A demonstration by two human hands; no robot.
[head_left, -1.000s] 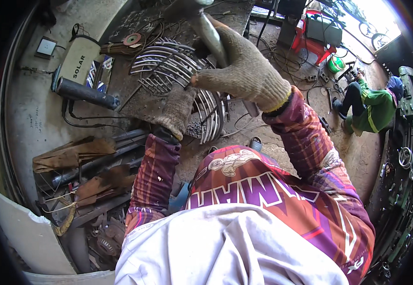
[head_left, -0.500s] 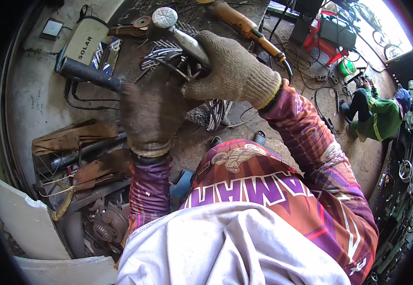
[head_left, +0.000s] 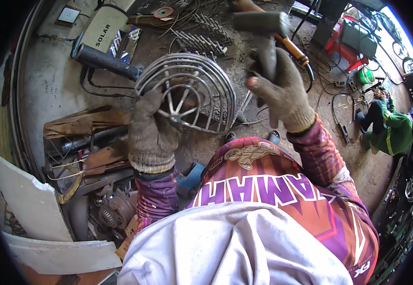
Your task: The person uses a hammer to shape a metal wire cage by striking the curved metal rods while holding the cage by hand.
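Note:
My left hand [head_left: 155, 135], in a dirty knit glove, grips the lower left rim of a round cage of metal rods [head_left: 223, 97]. Curved rings and spokes meeting at a small hub make up this cage, and its face is turned toward me. To the right and apart from it, my gloved right hand [head_left: 284, 92] is closed round the handle of a hammer [head_left: 263, 23]. The hammer's head is up and slightly blurred, above the far right of the cage. A bare thumb tip shows through the right glove.
Cut metal rods [head_left: 199, 42] lie in rows beyond the cage. A dark pipe [head_left: 106, 61] juts in from the left. An orange-yellow power tool [head_left: 294, 50] lies behind the hammer. Cables cover the right floor, where a co-worker in green [head_left: 396, 128] crouches near small sparks.
The cage has turned from nearly edge-on to face me. My right hand and the hammer have moved right, away from my left hand. The whole view has shifted slightly.

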